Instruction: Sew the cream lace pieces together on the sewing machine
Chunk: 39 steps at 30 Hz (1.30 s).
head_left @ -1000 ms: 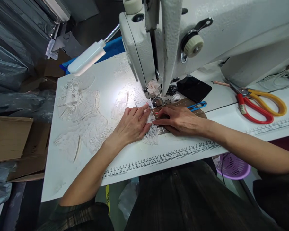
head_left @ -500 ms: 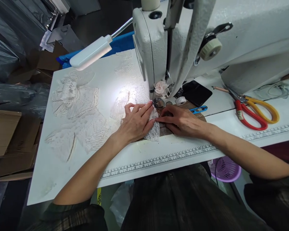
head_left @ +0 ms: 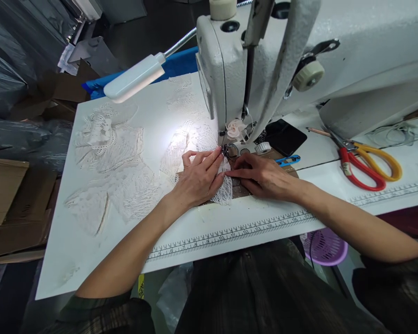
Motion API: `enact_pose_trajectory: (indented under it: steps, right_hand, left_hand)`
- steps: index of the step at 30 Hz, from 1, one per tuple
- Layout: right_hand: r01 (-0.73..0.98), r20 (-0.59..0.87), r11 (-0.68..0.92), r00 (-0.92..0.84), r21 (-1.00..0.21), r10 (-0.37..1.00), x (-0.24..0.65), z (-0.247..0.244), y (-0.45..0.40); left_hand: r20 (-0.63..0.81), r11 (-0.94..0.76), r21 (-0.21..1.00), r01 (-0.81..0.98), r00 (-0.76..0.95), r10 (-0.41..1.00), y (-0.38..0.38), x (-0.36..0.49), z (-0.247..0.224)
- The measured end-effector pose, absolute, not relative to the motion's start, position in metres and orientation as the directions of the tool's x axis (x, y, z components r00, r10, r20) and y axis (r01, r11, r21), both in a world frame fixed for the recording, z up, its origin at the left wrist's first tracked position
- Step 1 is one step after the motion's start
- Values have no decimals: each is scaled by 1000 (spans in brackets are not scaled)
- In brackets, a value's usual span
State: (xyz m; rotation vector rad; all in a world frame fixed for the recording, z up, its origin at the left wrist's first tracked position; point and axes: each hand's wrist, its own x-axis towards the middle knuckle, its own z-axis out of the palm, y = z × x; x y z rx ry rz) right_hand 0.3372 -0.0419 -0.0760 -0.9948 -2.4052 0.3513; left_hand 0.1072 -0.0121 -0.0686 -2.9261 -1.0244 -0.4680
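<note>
White lace fabric (head_left: 225, 192) lies under the presser foot (head_left: 225, 149) of a sewing machine (head_left: 209, 69). My left hand (head_left: 200, 174) rests flat on the lace with its fingers stretched toward the foot, covering part of the fabric. From the right, my right hand (head_left: 261, 175) meets the lace edge with bent fingers, the fingertips closed at that edge. A pale fabric rose (head_left: 235, 128) sits on the machine near the needle area. Beyond my left hand, more of the lace (head_left: 181, 144) spreads under the lamp's light.
Other lace pieces (head_left: 118, 148) lie at left on the white table (head_left: 181, 236). A lamp (head_left: 135, 78) hangs above them. Right of my hands are a black phone (head_left: 286, 137), a blue thread snipper (head_left: 288, 160) and red-and-yellow-handled scissors (head_left: 364, 164). A purple basket (head_left: 329, 248) is below the table.
The view has shifted slightly, with the machine a little farther right in it. Both hands keep nearly the same place on the lace.
</note>
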Motion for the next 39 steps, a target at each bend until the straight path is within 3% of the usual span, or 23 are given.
enact_pose_trajectory:
  steps: [14, 21, 25, 39]
  right_hand:
    - [586, 358, 670, -569, -455, 741, 334, -80, -41]
    - [566, 395, 681, -556, -464, 731, 334, -83, -42]
    - [561, 404, 692, -562, -454, 722, 334, -83, -42]
    - [594, 402, 712, -588, -374, 702, 334, -80, -41]
  left_hand:
    - [324, -790, 111, 603, 730, 602, -10, 105, -73]
    - [374, -759, 49, 650, 693, 617, -19, 110, -69]
    - [421, -816, 55, 576, 728, 542, -19, 111, -67]
    - [360, -817, -16, 576, 766, 533, -16, 109, -61]
